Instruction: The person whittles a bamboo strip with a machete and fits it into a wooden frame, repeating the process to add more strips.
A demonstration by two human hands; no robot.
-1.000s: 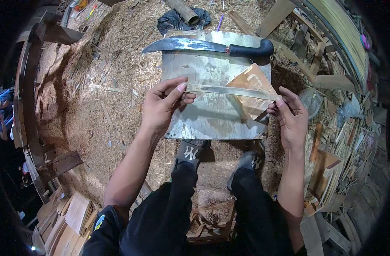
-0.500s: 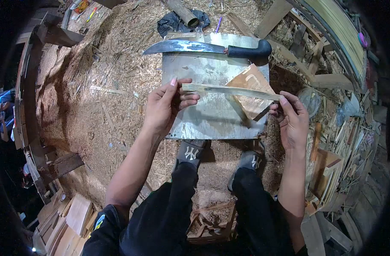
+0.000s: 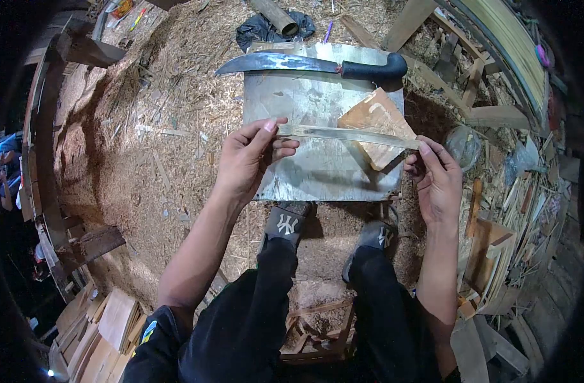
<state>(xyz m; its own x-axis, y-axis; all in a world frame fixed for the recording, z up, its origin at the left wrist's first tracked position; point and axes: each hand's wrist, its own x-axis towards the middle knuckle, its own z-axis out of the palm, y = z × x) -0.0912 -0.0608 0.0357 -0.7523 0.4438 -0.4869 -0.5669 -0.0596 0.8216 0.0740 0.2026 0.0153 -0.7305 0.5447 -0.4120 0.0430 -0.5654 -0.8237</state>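
A thin wooden strip with a dark streak stretches between my two hands above a pale board. Its left end is pinched between the thumb and fingers of my left hand. At the other end, my right hand grips it with thumb and fingers. Partly behind the strip, a square wooden block lies turned on the board. Across the board's far end rests a large curved-blade knife, its black handle pointing right.
Wood shavings cover the ground. A black plastic bag and a hollow tube lie beyond the board. Wooden offcuts are piled at lower left, thin sticks at right. My sandalled feet are just below the board.
The strip looks slightly rotated about its length, and its left end sits a little further right. The board and knife appear slightly higher in view. Both hands keep their hold.
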